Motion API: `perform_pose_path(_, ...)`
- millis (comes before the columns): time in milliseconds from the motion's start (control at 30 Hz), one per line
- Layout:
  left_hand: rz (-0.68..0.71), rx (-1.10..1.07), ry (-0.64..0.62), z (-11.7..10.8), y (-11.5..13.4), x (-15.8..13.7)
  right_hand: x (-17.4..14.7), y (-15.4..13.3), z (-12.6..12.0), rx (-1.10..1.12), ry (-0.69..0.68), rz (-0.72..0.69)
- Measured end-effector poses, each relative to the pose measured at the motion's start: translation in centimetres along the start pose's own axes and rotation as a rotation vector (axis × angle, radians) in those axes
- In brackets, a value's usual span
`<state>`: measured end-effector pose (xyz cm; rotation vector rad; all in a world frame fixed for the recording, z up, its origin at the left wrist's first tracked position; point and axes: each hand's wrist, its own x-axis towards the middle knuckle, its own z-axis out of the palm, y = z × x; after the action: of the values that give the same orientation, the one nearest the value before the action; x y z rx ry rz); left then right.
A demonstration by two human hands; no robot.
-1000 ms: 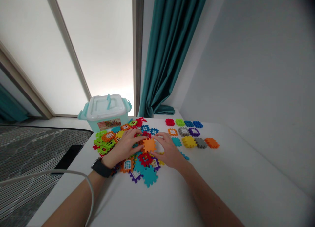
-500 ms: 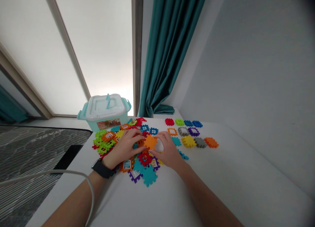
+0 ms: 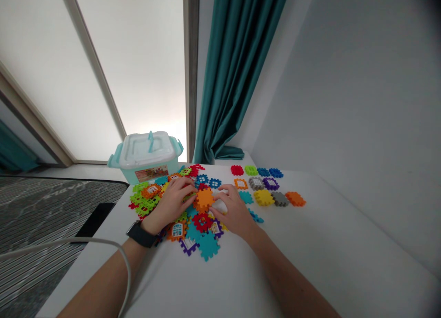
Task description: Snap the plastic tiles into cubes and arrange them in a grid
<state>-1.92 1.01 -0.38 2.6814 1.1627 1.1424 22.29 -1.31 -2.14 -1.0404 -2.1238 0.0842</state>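
Note:
An orange interlocking tile with toothed edges sits between my hands over a pile of similar tiles. My left hand, a dark watch on its wrist, has curled fingers at the tile's left edge; its thumb is mostly hidden. At the right edge, the thumb and fingers of my right hand close on the tile. Just below lie a red tile, a turquoise tile, an orange window tile and a purple-framed tile.
Right of the pile, tiles lie in rows, including a yellow one, a grey one and a red one. A lidded turquoise box stands behind. A white cable crosses my left forearm. A wall borders the right.
The orange tile has shifted slightly left and turned a little. My left fingers have drawn back leftward, and the left thumb has slipped mostly out of sight.

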Motion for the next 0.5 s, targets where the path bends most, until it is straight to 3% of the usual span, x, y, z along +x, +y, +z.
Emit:
perform_pose_path(167, 0.025, 0.005, 0.025, -0.01, -0.07, -0.04, 0.05, 0.28, 0.0, 0.011, 0.044, 0.01)
perform_pose_path(500, 0.076, -0.001, 0.009, 0.35, 0.31, -0.2, -0.13, 0.24, -0.09, 0.056, -0.034, -0.036)
